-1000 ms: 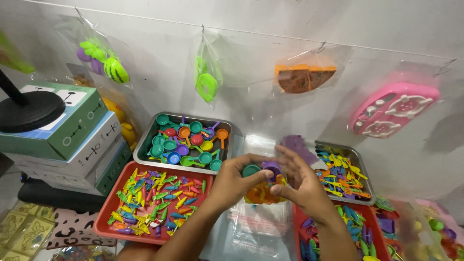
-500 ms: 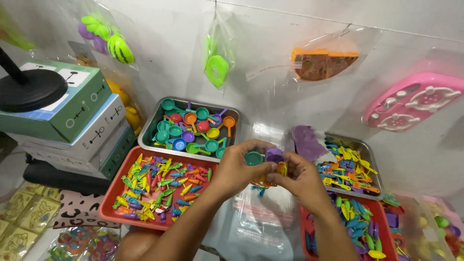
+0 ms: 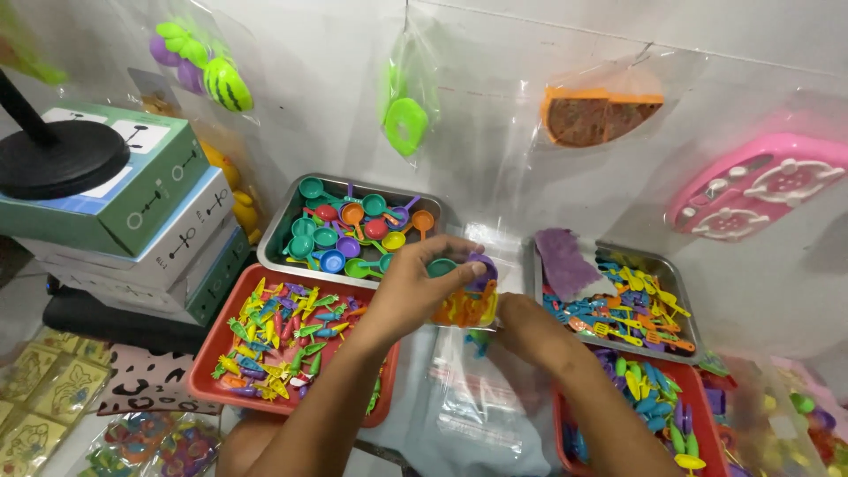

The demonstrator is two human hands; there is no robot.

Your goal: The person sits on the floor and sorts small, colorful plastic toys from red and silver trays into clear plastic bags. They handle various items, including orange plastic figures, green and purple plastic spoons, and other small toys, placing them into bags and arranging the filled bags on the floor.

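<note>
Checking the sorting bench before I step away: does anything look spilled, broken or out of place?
Nothing stands out. The toy pieces sit inside their trays: pans in the steel tray, small pieces in the red tray. The left hand and right hand hold a bunch of toy pieces.

A single view, from a camera worn on the person's head, looks forward and steeply down over both forearms onto the counter (image 3: 495, 415). It sits close: the left hand (image 3: 415, 287) and right hand (image 3: 517, 322) meet near the middle of the frame. It faces the white wall (image 3: 503, 115) along the counter's far edge, where bagged toys hang. With only one camera, no second view shares the scene.
</note>
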